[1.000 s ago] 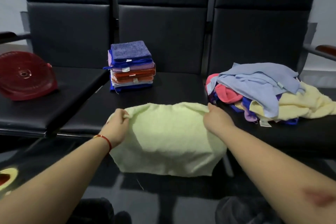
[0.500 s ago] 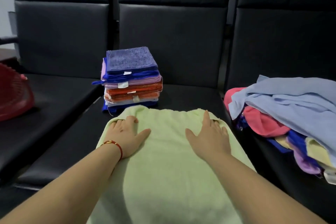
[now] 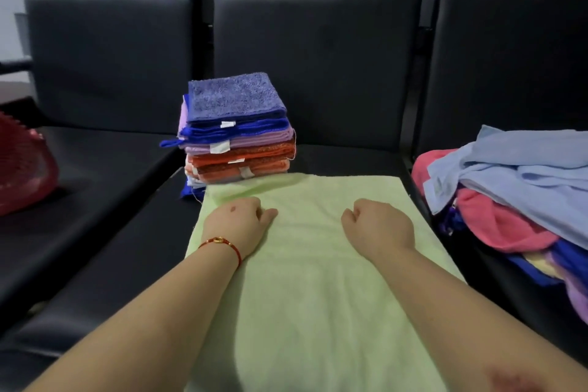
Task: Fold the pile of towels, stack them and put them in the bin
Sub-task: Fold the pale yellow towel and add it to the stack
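A pale green towel (image 3: 318,302) lies spread flat on the middle black seat (image 3: 133,248), reaching from the seat's middle down toward me. My left hand (image 3: 237,226), with a red bracelet at the wrist, rests on the towel's far left part with its fingers curled under. My right hand (image 3: 378,226) rests on the far right part, fingers curled the same way. Neither hand visibly bunches the cloth. Just beyond the towel stands a stack of folded towels (image 3: 237,134), blue and purple over orange. A loose pile of unfolded towels (image 3: 509,188) lies on the right seat.
A red plastic bin (image 3: 22,169) lies on its side on the left seat. Black seat backs (image 3: 318,57) rise right behind the stack. The green towel's far edge nearly touches the stack's base.
The towel went from hanging in my two hands to lying flat on the seat. My hands pressed it with open palms, and now their fingers have curled in.
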`<state>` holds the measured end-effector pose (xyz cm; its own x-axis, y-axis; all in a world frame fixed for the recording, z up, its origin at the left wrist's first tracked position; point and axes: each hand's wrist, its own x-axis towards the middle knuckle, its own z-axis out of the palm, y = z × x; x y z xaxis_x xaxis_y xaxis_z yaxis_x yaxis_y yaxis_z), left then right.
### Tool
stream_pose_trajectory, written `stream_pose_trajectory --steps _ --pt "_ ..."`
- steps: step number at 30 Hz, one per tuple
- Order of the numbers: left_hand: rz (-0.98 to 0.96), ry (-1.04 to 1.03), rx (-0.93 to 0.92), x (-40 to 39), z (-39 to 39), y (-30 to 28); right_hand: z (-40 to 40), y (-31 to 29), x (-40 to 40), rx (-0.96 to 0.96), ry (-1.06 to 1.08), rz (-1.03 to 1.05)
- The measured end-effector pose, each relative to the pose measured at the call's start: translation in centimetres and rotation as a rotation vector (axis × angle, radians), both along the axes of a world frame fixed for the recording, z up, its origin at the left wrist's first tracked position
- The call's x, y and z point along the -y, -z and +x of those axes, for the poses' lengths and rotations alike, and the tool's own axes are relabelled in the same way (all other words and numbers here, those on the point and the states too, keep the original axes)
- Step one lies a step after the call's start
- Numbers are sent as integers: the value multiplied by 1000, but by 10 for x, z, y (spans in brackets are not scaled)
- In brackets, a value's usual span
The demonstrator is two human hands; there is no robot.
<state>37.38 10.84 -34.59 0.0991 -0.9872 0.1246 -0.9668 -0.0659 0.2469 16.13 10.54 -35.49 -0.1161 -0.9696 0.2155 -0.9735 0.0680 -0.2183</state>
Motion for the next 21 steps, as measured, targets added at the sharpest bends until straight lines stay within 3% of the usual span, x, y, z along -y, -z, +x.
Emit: stream_pose_trajectory --steps 2,6,10,13,15,18,21 --pt "135 28 -20 -5 0 -4 0 -5 -8 -8 -72 71" --pt "217 74 -10 -36 -2 -18 -2 -21 -45 40 -154 135" --pt "322 177 -2 -87 -7 -21 -20 -39 -83 345 -183 409" --pt "185 38 -224 -125 -4 -20 -37 -39 -118 226 -202 371" --pt "150 -80 -268 -149 8 -19 -45 -33 -146 166 -179 292" --pt "140 -233 -188 -170 38 -23 -61 -22 -177 234 -107 233" --pt "247 -277 -232 -180 67 -32 -77 -26 -192 399 44 333"
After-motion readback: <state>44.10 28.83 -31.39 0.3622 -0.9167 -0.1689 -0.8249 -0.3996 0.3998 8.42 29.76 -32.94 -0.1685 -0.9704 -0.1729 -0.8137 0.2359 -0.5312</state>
